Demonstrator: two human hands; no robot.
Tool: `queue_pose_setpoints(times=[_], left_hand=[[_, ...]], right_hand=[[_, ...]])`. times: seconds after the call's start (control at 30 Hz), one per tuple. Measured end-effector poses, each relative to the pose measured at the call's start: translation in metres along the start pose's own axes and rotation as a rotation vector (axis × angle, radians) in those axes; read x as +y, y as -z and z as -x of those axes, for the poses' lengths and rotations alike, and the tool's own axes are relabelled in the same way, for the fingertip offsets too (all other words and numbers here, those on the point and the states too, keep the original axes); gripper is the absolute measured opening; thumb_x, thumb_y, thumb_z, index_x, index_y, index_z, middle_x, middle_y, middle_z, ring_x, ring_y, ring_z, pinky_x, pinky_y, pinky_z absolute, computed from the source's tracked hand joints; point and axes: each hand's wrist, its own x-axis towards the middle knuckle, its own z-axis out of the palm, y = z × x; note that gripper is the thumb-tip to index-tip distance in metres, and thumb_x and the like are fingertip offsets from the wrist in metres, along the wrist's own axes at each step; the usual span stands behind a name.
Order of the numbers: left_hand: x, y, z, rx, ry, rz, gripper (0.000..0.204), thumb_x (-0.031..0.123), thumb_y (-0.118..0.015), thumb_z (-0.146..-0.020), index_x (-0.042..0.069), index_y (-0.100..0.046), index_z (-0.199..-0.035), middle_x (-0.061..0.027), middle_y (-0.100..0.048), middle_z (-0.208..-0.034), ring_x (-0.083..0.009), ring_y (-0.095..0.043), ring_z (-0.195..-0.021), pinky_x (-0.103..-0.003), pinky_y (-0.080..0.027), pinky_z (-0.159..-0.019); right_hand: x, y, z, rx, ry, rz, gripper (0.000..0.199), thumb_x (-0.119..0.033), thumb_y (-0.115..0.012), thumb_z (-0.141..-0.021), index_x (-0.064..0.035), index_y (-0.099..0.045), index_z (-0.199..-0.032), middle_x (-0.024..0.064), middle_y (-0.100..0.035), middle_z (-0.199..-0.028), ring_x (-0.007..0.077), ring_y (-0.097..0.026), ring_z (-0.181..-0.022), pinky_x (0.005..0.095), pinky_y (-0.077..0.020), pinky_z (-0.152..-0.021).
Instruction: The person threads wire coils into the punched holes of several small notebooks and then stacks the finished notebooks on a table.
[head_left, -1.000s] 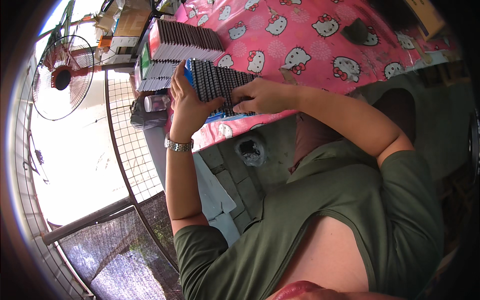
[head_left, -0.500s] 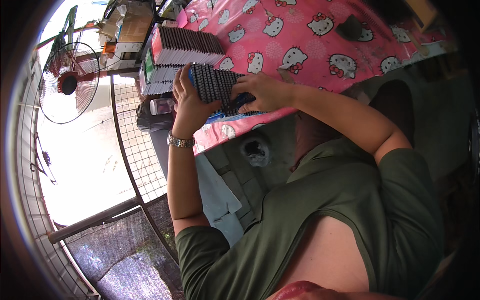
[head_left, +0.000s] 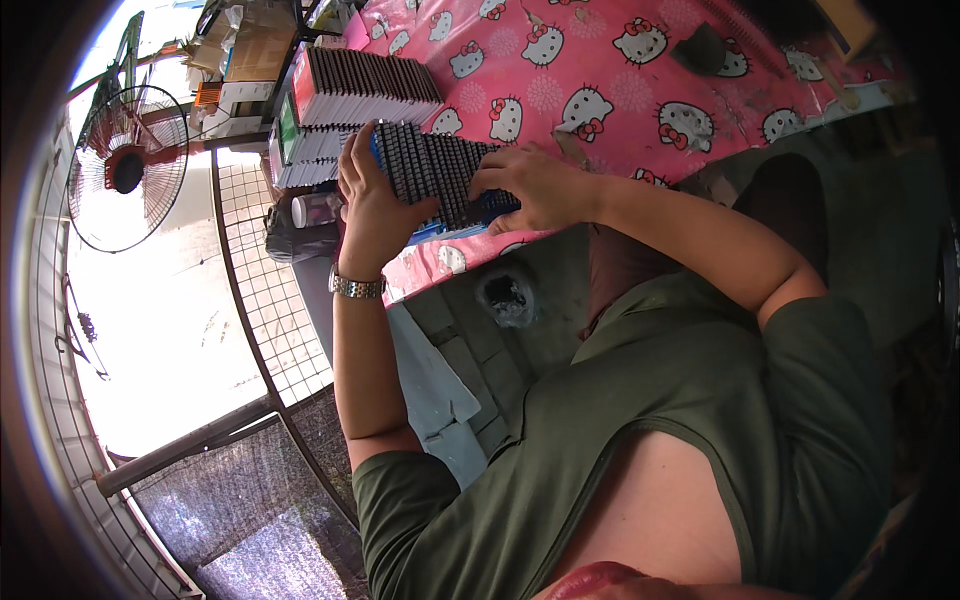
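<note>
A pile of spiral-bound notebooks (head_left: 430,172) with black coils and blue covers lies at the near left part of the pink table. My left hand (head_left: 372,208) grips its left end, with the fingers along the far side and the thumb over the coils. A metal watch (head_left: 357,287) is on that wrist. At the pile's right end my right hand (head_left: 535,187) curls its fingers and thumb round the notebooks. The undersides of both hands' fingers are partly hidden. Behind the pile stand taller stacks of spiral notebooks (head_left: 372,85) with dark coils and white page edges.
A pink, cat-patterned cloth (head_left: 540,95) covers the table. A dark, flat scrap (head_left: 698,52) lies on it at the far right. Left of the table are a lidded tub (head_left: 315,210), a black bag (head_left: 290,235) and a standing fan (head_left: 127,170). Cardboard boxes (head_left: 265,50) sit behind.
My right hand has shifted slightly right along the pile, its fingers a little less tucked in. My left hand keeps its hold. The whole view has drifted slightly.
</note>
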Motion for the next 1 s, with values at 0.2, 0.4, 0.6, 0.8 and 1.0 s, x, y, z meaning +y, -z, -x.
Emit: queue_pose_setpoints(times=[0.2,0.4,0.6,0.8,1.0], left_hand=[[-0.003,-0.001,0.001,0.005,-0.013,-0.001,0.117,0.013,-0.087,-0.055,0.016,-0.018,-0.149,-0.0207,-0.023,-0.150,-0.0459,-0.026,-0.138,-0.055,-0.033,-0.111],[-0.002,0.000,-0.001,0.022,-0.034,-0.013,0.116,0.014,-0.087,-0.055,0.015,-0.019,-0.149,-0.0205,-0.023,-0.150,-0.0452,-0.027,-0.137,-0.054,-0.033,-0.111],[-0.003,-0.001,0.001,0.013,-0.032,0.000,0.116,0.015,-0.087,-0.056,0.015,-0.019,-0.150,-0.0206,-0.023,-0.150,-0.0458,-0.027,-0.137,-0.055,-0.034,-0.110],[-0.002,-0.001,0.000,0.023,-0.035,-0.029,0.116,0.017,-0.087,-0.057,0.016,-0.019,-0.150,-0.0211,-0.023,-0.150,-0.0466,-0.027,-0.137,-0.054,-0.034,-0.110],[-0.001,0.000,-0.003,0.031,-0.059,-0.021,0.116,0.016,-0.087,-0.057,0.016,-0.019,-0.150,-0.0221,-0.023,-0.149,-0.0464,-0.027,-0.137,-0.054,-0.034,-0.110]], right_hand=[[0.001,0.000,-0.011,-0.082,0.002,0.066,0.037,-0.033,-0.077,-0.079,-0.0115,-0.065,-0.107,0.0079,-0.063,-0.106,0.0266,-0.060,-0.108,0.0418,-0.0445,-0.094],[0.011,0.006,-0.028,-0.544,-0.483,-0.571,0.030,-0.034,-0.070,-0.084,-0.0082,-0.068,-0.100,0.0133,-0.066,-0.108,0.0286,-0.063,-0.100,0.0385,-0.0495,-0.084],[0.015,-0.002,-0.003,-0.062,0.031,-0.057,0.036,-0.032,-0.076,-0.081,-0.0059,-0.067,-0.105,0.0130,-0.064,-0.103,0.0306,-0.063,-0.099,0.0393,-0.0490,-0.085],[0.011,0.006,-0.023,-0.515,-0.433,-0.406,0.039,-0.036,-0.074,-0.081,-0.0094,-0.067,-0.109,0.0105,-0.064,-0.107,0.0271,-0.063,-0.104,0.0412,-0.0484,-0.090],[0.022,0.001,-0.006,-0.214,-0.088,-0.120,0.043,-0.036,-0.076,-0.079,-0.0108,-0.065,-0.112,0.0096,-0.062,-0.111,0.0271,-0.060,-0.109,0.0431,-0.0454,-0.092]])
